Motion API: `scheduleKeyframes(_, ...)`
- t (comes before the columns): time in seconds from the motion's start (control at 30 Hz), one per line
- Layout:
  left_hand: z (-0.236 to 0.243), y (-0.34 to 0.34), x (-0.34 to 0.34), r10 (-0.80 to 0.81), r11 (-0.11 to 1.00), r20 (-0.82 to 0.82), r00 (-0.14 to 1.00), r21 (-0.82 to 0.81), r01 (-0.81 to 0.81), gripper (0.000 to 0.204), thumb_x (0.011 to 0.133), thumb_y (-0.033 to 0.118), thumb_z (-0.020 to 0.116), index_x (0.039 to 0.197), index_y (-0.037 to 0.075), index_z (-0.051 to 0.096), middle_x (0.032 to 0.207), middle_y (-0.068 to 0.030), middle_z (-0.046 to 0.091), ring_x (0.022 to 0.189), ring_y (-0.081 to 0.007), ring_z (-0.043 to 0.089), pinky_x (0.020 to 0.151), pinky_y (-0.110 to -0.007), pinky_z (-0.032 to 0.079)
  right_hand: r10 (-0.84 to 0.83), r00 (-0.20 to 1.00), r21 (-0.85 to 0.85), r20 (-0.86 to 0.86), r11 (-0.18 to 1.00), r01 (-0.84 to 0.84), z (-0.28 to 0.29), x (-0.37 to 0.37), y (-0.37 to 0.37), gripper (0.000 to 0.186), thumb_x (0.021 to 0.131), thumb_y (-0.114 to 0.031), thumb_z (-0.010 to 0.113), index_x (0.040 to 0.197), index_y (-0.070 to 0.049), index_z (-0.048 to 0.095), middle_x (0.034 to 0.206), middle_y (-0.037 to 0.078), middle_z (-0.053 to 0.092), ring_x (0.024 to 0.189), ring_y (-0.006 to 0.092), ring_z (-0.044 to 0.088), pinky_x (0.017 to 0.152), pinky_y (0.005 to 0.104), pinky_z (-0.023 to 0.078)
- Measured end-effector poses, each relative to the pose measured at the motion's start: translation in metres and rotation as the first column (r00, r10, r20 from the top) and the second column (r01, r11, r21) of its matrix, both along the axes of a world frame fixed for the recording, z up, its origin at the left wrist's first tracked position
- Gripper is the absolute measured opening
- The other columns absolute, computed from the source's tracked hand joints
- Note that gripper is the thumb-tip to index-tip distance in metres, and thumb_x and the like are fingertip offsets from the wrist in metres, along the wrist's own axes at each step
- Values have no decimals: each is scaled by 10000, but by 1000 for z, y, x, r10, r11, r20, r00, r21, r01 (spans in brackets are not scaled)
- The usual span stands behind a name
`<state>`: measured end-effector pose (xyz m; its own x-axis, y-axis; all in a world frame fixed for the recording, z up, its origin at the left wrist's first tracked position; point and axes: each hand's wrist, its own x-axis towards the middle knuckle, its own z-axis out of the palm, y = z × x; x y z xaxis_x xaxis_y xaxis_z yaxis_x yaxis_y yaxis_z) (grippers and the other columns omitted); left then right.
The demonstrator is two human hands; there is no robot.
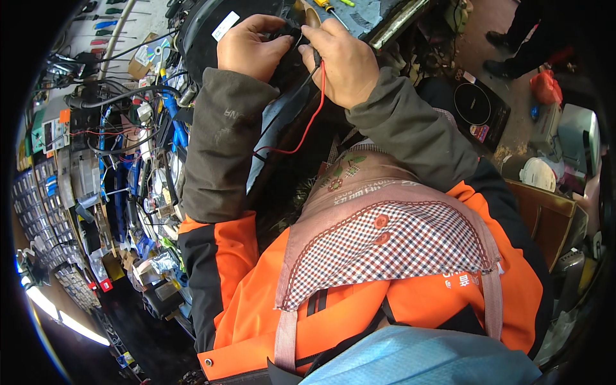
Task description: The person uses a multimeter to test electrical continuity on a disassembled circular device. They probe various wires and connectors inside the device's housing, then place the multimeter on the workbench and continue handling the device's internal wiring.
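My left hand (250, 48) is closed, its thumb and forefinger pinched at a small dark part I cannot make out, over a large black curved object (196, 45) with a white tag (224, 25). Just right of it, my right hand (340, 67) has its fingers curled around a thin lead with a black end (317, 59). A red wire (321, 96) runs down from there and curves left beside a dark cable. Behind my fingers, a yellow-handled screwdriver (325, 6) lies near a blue-grey surface (362, 16).
Tools, cables and parts crowd the bench at left, with an instrument box (48, 133) and small-parts drawers (35, 205). At right are a black hotplate (475, 106), a red bag (545, 86) and a wooden box (539, 224). Another person's legs and shoes (513, 45) stand at upper right.
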<state>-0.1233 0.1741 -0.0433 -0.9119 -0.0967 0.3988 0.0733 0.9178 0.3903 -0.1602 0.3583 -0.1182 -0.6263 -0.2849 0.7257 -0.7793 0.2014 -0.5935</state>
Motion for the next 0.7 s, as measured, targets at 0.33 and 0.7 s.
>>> scheduleKeyframes(0.33, -4, 5, -2, -117, 964, -36, 993, -245, 104, 231, 844, 113, 758, 1057, 78, 841, 1046, -141, 767, 918, -320, 765, 850, -381, 620, 72, 996, 35, 54, 997, -74, -7, -11, 0, 298, 956, -154, 742, 1223, -24, 719, 1041, 170, 645, 917, 406, 689, 777, 466, 573)
scheduleKeyframes(0.7, 7, 24, 14, -141, 941, 53, 989, -304, 151, 270, 927, -11, 626, 1138, 32, 790, 1187, -115, 735, 1047, -343, 737, 906, -389, 602, 71, 994, 28, 83, 997, -73, -7, -10, 3, 397, 968, -158, 743, 1352, -101, 660, 1108, 156, 672, 963, 401, 701, 798, 462, 578)
